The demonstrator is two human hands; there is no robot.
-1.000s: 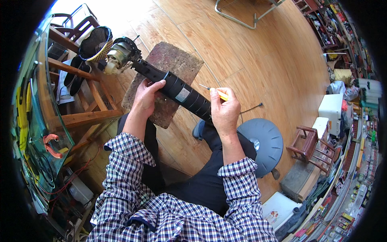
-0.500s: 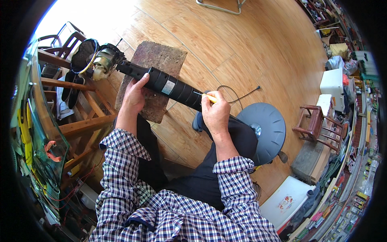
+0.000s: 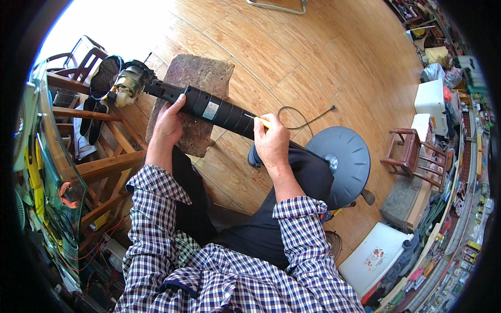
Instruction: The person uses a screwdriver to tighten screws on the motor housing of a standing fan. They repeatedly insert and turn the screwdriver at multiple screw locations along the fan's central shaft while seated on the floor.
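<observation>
A black pedestal-fan column lies slantwise across my lap and a rough stone block. Its bare motor is at the far left end, and its round grey base is at the right. My left hand is closed around the column near the motor end, thumb on top. In my right hand is a small screwdriver with a yellow handle, pinched in the fingers. Its thin shaft points left onto the column, right of a pale label. Whether the tip sits in a screw is too small to tell.
At left stand a wooden frame and a glass sheet. A black power cord lies on the wood-look floor. To the right are a small wooden chair, white boxes and shelves crowded with small goods.
The view has shifted slightly. The column, my left hand and my right hand with the screwdriver sit a little further left in view. Both grips look the same.
</observation>
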